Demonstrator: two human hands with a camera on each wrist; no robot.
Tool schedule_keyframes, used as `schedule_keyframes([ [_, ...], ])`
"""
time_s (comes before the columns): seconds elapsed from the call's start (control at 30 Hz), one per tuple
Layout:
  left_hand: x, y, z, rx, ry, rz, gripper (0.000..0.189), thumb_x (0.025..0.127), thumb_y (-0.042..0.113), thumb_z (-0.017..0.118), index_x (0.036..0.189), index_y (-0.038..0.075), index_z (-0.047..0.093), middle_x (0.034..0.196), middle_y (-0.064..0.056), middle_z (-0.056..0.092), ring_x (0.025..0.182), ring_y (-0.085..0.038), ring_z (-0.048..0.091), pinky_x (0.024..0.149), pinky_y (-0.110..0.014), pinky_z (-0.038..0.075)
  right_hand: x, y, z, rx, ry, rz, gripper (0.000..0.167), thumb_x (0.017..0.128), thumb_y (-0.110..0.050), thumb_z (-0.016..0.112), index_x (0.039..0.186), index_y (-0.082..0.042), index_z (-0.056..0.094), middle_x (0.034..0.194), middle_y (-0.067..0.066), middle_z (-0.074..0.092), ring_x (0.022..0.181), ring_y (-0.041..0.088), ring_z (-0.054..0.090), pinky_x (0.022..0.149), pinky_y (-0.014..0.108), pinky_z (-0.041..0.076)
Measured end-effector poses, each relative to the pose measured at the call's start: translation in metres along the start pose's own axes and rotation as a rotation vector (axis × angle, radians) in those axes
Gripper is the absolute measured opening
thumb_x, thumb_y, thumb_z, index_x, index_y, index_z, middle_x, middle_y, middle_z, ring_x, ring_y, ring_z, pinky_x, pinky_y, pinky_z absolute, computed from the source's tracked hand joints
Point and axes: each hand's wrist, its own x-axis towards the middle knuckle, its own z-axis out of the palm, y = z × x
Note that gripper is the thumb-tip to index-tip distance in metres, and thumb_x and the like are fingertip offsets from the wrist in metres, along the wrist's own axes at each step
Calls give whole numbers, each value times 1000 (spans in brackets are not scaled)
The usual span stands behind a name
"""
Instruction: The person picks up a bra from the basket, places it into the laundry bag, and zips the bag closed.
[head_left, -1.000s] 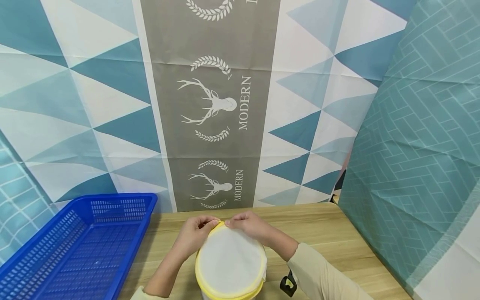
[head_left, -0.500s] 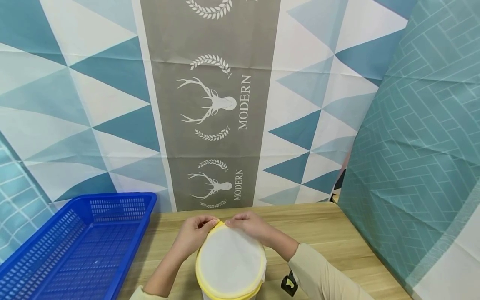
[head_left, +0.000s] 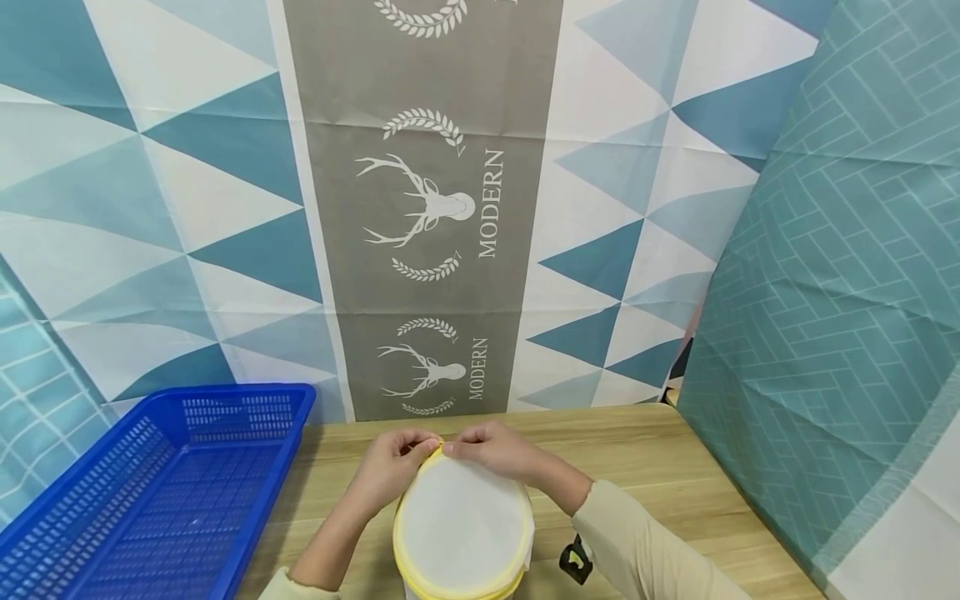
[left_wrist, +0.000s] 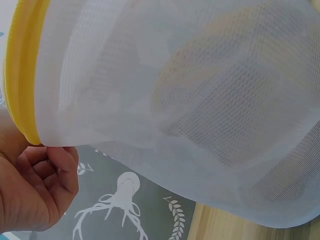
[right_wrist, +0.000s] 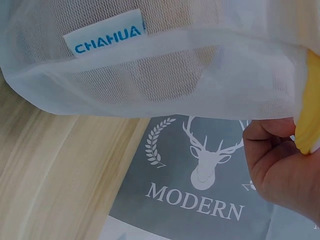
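Observation:
A white mesh laundry bag (head_left: pixel 463 525) with a round top and a yellow zipper rim (head_left: pixel 400 546) stands upright at the front of the table. At the rim's far edge my left hand (head_left: pixel 386 471) pinches the yellow zipper edge. Right beside it, the thumb and fingers of my right hand (head_left: pixel 502 454) pinch the same edge. Through the mesh wall (left_wrist: pixel 215 100) in the left wrist view, a yellowish shape shows faintly; what it is I cannot tell. A label (right_wrist: pixel 107 34) reading "CHAHUA" is on the bag's side. The zipper pull is hidden by the fingers.
To the left lies a large blue plastic basket (head_left: pixel 288 479) with perforated sides. A small black strap-like piece (head_left: pixel 576 560) is by the right sleeve. Patterned cloth (head_left: pixel 427 250) hangs behind the wooden table (head_left: pixel 645 467), and teal cloth (head_left: pixel 825 350) at the right.
My right fingertips have shifted slightly left along the rim, closer to the left hand. The left hand keeps its pinch, and the bag has barely moved.

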Motion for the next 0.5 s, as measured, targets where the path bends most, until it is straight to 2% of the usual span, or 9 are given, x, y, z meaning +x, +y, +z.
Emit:
schedule_keyframes([
  [0.5, 0, -3, 3, -2, 13, 0, 14, 90, 16, 62, 92, 6, 71, 76, -3, 65, 64, -12, 56, 56, -24, 47, -1, 7, 1, 53, 56, 37, 29, 92, -31, 58, 97, -6, 72, 82, 1, 67, 57, 7, 58, 53, 24, 51],
])
